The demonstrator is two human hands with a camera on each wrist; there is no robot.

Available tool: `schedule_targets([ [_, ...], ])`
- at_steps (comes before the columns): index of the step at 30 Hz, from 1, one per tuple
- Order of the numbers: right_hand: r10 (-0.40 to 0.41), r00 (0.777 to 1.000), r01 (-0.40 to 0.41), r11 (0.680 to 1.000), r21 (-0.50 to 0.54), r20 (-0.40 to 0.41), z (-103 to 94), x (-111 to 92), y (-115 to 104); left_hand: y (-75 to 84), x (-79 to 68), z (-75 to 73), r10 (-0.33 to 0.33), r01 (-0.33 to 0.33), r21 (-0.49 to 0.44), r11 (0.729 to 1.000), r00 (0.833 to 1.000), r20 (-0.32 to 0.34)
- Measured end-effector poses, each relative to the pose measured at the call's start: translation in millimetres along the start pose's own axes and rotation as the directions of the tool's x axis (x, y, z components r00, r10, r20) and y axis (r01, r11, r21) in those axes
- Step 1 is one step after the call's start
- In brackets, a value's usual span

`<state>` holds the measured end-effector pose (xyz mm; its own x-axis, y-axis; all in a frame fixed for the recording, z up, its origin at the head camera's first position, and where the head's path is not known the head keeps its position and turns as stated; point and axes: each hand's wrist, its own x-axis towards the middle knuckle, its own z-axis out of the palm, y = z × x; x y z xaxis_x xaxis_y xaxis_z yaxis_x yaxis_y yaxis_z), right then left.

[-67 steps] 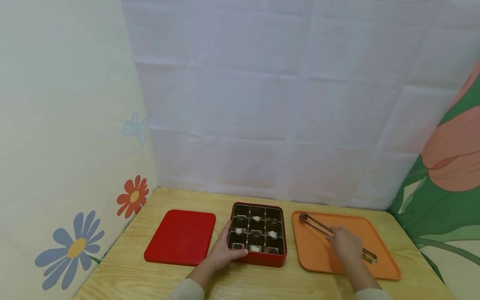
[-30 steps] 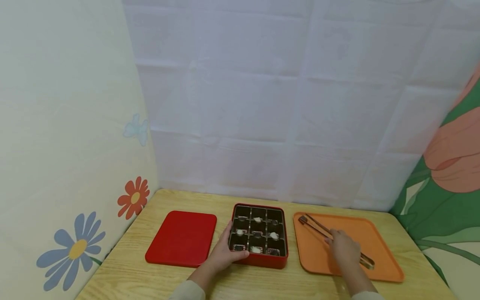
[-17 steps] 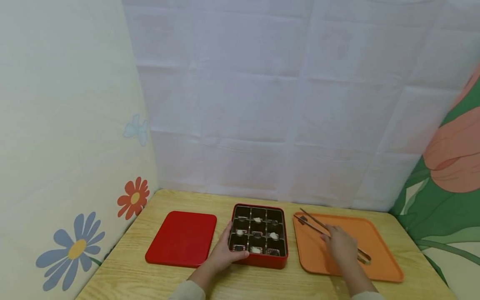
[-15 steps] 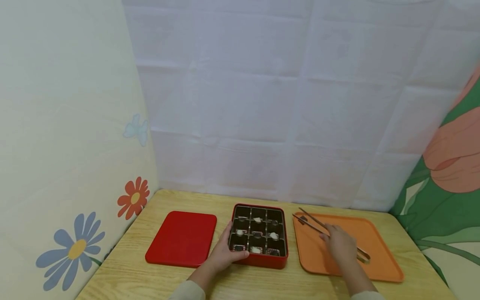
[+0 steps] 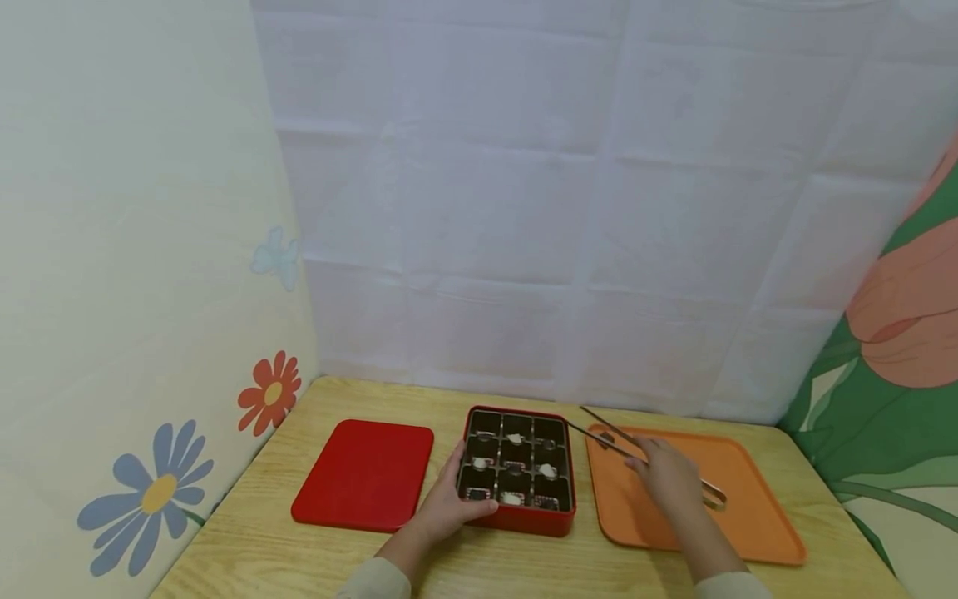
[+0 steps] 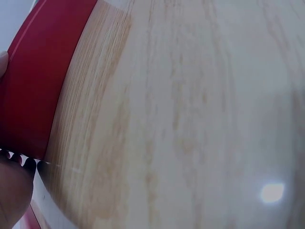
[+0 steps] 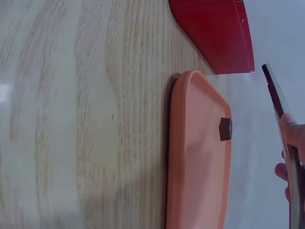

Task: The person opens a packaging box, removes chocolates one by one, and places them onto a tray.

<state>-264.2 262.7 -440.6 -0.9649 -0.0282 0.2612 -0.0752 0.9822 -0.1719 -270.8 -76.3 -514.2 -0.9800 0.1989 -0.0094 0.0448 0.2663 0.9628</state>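
Tongs (image 7: 276,98) were gripped by right hand (image 5: 671,476) | tips apart, angled left toward box (image 5: 522,521) held by left hand (image 5: 443,503) | brown piece (image 7: 225,129) was nearer right hand

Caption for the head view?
Left hand grips divided red box; right hand holds open metal tongs partly over orange tray.

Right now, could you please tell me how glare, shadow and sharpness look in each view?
Left wrist view: bright glare on the wooden table, lower right; edge of the red box looks bowed. Right wrist view: shadow on the table beside the orange tray, glare at left. Head view: dim overall, pale pieces in the red box too soft to identify.
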Motion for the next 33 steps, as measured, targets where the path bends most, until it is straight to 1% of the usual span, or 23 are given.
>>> schedule_targets([
  [4,-0.034,0.999,0.034,0.999,0.014,-0.005,-2.5,2,-5,0.6,-0.5,0.0,-0.009,0.009,0.011,1.000,1.000,-0.003],
  [9,-0.062,0.998,0.062,0.998,0.026,-0.009,-4.0,8,-12,1.8,-0.6,0.5,-0.002,0.003,0.021,1.000,1.000,-0.012],
  [13,-0.075,0.997,0.075,0.997,0.014,0.008,-3.9,12,-17,3.2,-0.8,0.0,0.004,-0.003,0.033,0.999,1.000,-0.007],
  [18,-0.104,0.995,0.104,0.995,-0.001,0.011,-5.0,16,-27,3.7,-1.9,0.0,-0.016,0.017,0.031,0.999,1.000,-0.002],
  [25,-0.179,0.984,0.179,0.984,-0.016,0.009,-4.7,22,-38,2.3,-2.0,0.2,-0.017,0.017,0.026,1.000,1.000,0.003],
  [27,-0.200,0.980,0.200,0.979,-0.035,0.014,-4.2,25,-40,1.8,-1.9,0.2,-0.015,0.015,0.024,1.000,1.000,0.004],
  [30,-0.222,0.974,0.224,0.972,-0.064,0.039,-4.3,31,-44,0.3,-1.2,0.4,-0.013,0.013,0.015,1.000,1.000,0.006],
  [33,-0.230,0.969,0.238,0.966,-0.100,0.086,-5.8,38,-48,-0.9,-0.4,0.6,-0.007,0.007,0.002,1.000,1.000,0.005],
])
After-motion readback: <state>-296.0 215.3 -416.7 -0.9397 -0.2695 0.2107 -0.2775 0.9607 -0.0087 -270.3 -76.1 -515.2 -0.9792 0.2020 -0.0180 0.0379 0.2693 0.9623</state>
